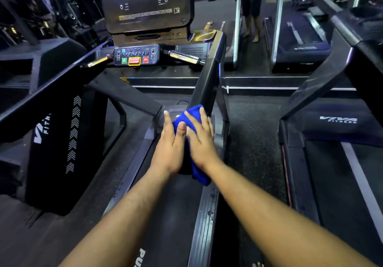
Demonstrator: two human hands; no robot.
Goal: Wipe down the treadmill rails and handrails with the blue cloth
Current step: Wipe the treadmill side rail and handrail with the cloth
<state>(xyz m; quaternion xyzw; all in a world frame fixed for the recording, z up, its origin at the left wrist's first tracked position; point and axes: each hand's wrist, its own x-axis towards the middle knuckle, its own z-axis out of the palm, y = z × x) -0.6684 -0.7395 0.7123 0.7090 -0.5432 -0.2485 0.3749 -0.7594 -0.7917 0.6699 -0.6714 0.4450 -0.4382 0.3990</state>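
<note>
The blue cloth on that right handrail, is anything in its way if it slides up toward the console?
Nothing visible blocks it. The blue cloth sits at the near end of the right handrail, under the left hand and right hand; the rail's top looks bare up to the console.

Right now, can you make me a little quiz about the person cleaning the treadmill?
1. True or false: both hands rest on the blue cloth.
2. Which part is the cloth wrapped over? A) the right handrail B) the control panel C) the walking belt
3. Fill in: the big button in the middle of the control panel is ____.

Key:
1. True: the left hand and the right hand both lie on it with fingers mostly straight.
2. A
3. Orange, between a green one and a red one.
</note>
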